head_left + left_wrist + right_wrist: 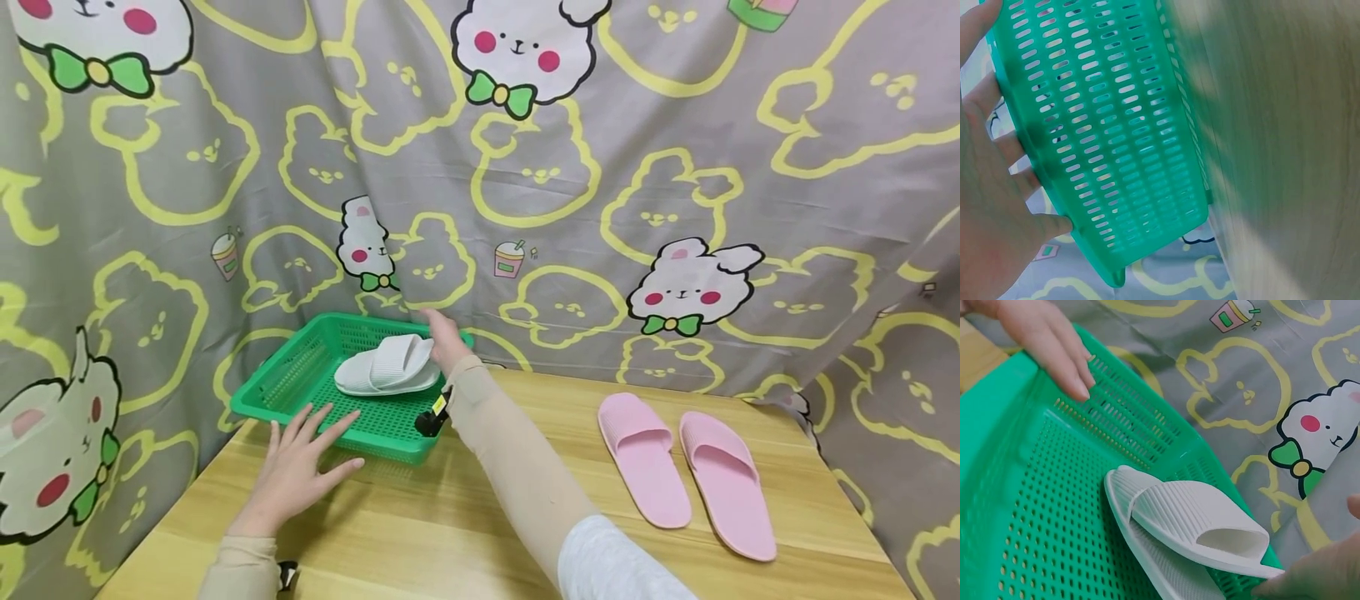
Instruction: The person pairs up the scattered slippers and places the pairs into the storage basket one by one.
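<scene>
A pair of white slippers (390,367) lies stacked in a green plastic basket (300,371), the upper one (1204,519) skewed across the lower. My right hand (447,342) is at the basket's far right corner, beside the slippers' heel ends. In the right wrist view its fingers (1316,569) are spread apart and meet the upper slipper's heel; the contact itself is partly hidden. My left hand (296,467) spreads its straight fingers at the basket's near rim. The left wrist view shows these fingers against the perforated basket side (1097,125).
Two pink slippers (645,458) lie side by side on the wooden table (450,533), toward the right. A grey curtain (540,250) with cartoon rabbits hangs close behind the table and along its sides. The basket stands near the back left edge.
</scene>
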`<state>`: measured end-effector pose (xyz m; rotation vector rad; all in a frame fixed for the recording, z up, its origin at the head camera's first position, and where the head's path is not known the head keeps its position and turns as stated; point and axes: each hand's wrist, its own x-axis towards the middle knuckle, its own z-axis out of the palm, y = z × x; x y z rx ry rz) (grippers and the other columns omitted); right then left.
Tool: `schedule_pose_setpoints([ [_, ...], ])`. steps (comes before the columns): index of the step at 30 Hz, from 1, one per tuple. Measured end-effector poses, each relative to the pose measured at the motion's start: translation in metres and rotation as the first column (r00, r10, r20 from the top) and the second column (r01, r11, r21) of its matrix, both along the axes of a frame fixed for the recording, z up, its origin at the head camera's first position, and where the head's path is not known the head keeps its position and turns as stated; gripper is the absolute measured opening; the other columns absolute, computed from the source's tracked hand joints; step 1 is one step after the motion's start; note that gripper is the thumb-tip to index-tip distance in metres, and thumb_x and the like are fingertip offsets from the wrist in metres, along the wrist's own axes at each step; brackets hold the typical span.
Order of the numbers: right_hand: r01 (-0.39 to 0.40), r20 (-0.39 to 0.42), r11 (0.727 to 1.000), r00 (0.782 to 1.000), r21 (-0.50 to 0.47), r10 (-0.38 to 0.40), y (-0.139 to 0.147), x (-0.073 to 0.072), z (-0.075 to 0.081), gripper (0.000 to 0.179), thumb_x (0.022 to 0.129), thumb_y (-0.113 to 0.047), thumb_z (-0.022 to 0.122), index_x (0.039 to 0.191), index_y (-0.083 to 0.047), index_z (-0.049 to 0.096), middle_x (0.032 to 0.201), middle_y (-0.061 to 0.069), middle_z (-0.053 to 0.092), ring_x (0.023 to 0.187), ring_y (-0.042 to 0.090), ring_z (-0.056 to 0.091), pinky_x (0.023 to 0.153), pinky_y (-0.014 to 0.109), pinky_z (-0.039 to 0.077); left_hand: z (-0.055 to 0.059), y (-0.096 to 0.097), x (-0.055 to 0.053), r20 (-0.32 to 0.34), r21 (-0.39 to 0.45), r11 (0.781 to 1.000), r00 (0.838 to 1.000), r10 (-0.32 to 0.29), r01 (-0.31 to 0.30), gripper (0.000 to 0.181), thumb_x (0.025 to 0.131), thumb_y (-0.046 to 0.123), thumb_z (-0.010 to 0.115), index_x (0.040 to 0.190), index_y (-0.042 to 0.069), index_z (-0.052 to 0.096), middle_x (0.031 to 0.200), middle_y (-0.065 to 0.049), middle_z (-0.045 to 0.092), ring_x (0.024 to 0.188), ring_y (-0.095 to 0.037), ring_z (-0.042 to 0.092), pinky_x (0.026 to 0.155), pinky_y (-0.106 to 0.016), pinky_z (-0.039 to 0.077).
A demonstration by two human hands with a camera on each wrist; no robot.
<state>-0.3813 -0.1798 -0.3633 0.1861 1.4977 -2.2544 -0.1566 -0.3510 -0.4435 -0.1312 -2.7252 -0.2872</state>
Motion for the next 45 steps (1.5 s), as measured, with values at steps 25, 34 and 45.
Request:
schedule_pose_setpoints([
  [25, 0.023, 0.233, 0.983, 0.972, -0.185, 0.021, -0.003, -0.011, -0.016, 0.079, 0.084, -0.048, 0.053, 0.144, -0.010, 0.017, 0.151, 0.014, 0.007, 0.140, 0.028, 0.002, 0.115, 0.044, 0.002, 0.003, 0.006, -0.002, -0.009, -0.010, 1.000, 1.000, -0.008, 0.007, 0.069, 0.073, 0.065, 0.056, 0.134, 0.044, 0.033, 0.144, -0.007, 0.032, 0.134, -0.038, 0.019, 0.099, -0.072, 0.003],
  [34, 0.007, 0.266, 0.985, 0.963, -0.173, 0.040, -0.003, -0.007, -0.019, 0.078, 0.085, -0.049, 0.052, 0.144, -0.011, 0.018, 0.150, 0.016, 0.009, 0.139, 0.031, 0.003, 0.112, 0.052, -0.004, 0.000, 0.001, 0.000, -0.017, -0.002, 1.000, 1.000, 0.003, -0.003, 0.069, 0.072, 0.064, 0.057, 0.134, 0.045, 0.032, 0.144, -0.008, 0.032, 0.134, -0.038, 0.019, 0.098, -0.072, 0.001],
  [45, 0.062, 0.278, 0.981, 0.961, -0.181, -0.010, 0.001, 0.003, -0.023, 0.069, 0.091, -0.038, 0.044, 0.145, -0.010, 0.012, 0.151, 0.016, 0.007, 0.140, 0.030, -0.001, 0.107, 0.057, -0.014, -0.001, 0.000, 0.001, -0.003, -0.005, 1.000, 1.000, 0.010, -0.010, 0.069, 0.072, 0.066, 0.055, 0.134, 0.046, 0.032, 0.144, -0.007, 0.032, 0.134, -0.038, 0.019, 0.099, -0.072, 0.002],
])
